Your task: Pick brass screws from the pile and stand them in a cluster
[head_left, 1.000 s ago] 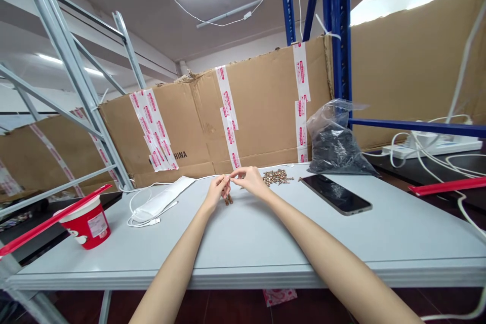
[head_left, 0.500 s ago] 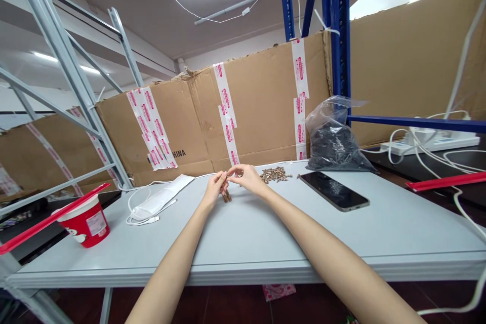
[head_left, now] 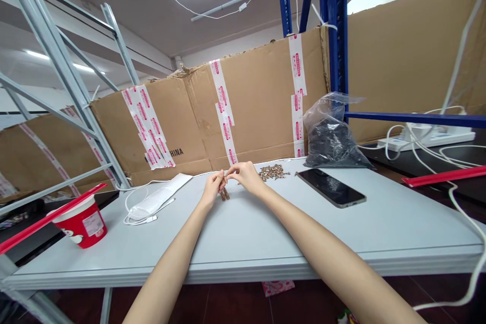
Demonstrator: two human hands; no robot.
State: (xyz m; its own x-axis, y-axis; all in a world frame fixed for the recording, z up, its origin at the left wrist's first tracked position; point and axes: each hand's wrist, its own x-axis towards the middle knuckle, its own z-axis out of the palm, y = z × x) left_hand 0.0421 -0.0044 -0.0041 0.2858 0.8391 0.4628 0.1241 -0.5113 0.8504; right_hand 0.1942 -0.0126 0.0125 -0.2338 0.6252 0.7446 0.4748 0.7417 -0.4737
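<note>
Over the middle of the table, my left hand (head_left: 213, 186) is closed with thumb and fingers pinched together. My right hand (head_left: 245, 175) meets it from the right, its thumb and forefinger also in a pinch at the left fingertips. Whatever sits between the fingertips is too small to make out. Just under the left fingers, a few small copper-brown pieces (head_left: 225, 195) show in short rows; I cannot tell whether they lie on the table or hang from the hand. Behind the right wrist lies a loose pile of small copper-coloured metal pieces (head_left: 272, 172).
A black phone (head_left: 331, 187) lies right of the pile, before a clear bag of black material (head_left: 332, 136). On the left are a white pouch-like item with cable (head_left: 161, 197) and a red cup (head_left: 84, 224). Taped cardboard (head_left: 258, 106) walls the back of the grey table (head_left: 266, 243).
My fingertips have come closer together, with the right hand's pinch now at the left fingers. The camera view has shifted slightly; the things on the table stay in place.
</note>
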